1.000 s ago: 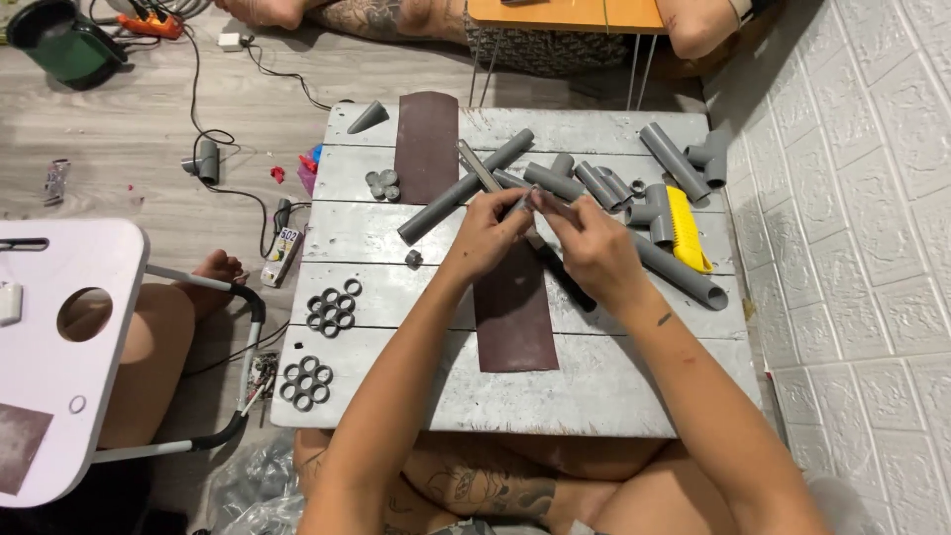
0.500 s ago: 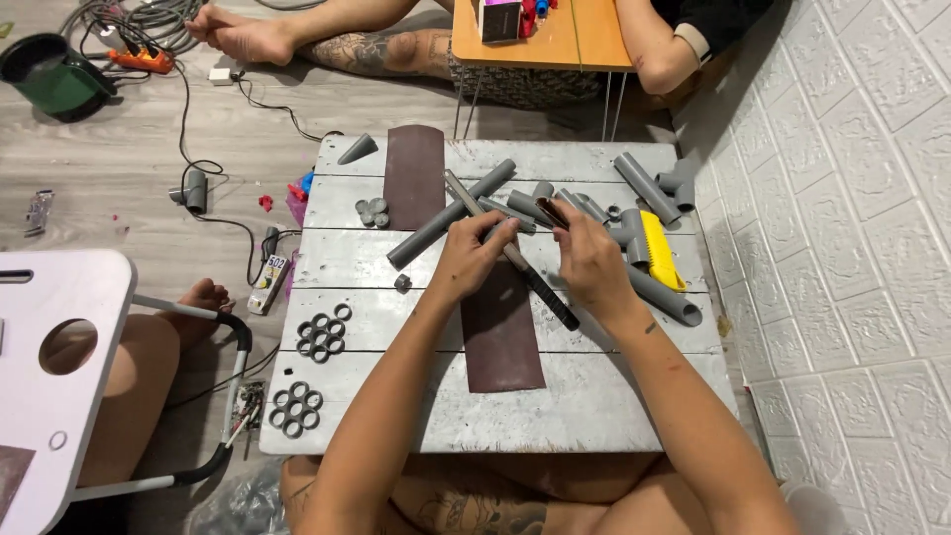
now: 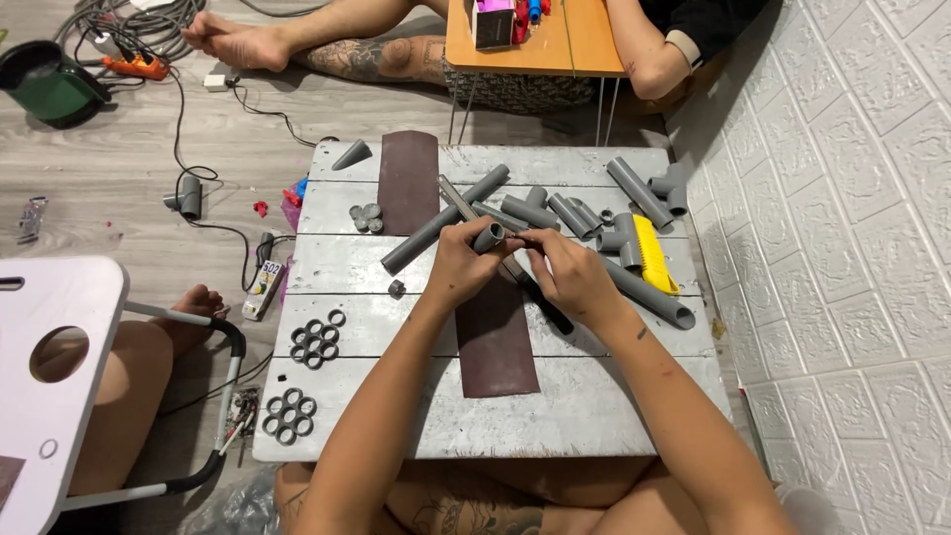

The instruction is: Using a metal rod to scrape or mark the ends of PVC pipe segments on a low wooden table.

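Seen from the head camera, a person seated at a low grey pallet table point(image 3: 594, 416) grips a short grey pipe piece point(image 3: 487, 237) in the left hand point(image 3: 462, 266), just above a dark sandpaper strip point(image 3: 492, 337). The right hand point(image 3: 572, 277) pinches a thin tool at the pipe's open end. Beyond the strip lie loose grey pipes point(image 3: 555, 210); left of it, cut rings point(image 3: 315, 339).

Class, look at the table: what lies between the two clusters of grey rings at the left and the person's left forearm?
Nothing. In the head view, bare grey planks separate the rings from the left forearm.
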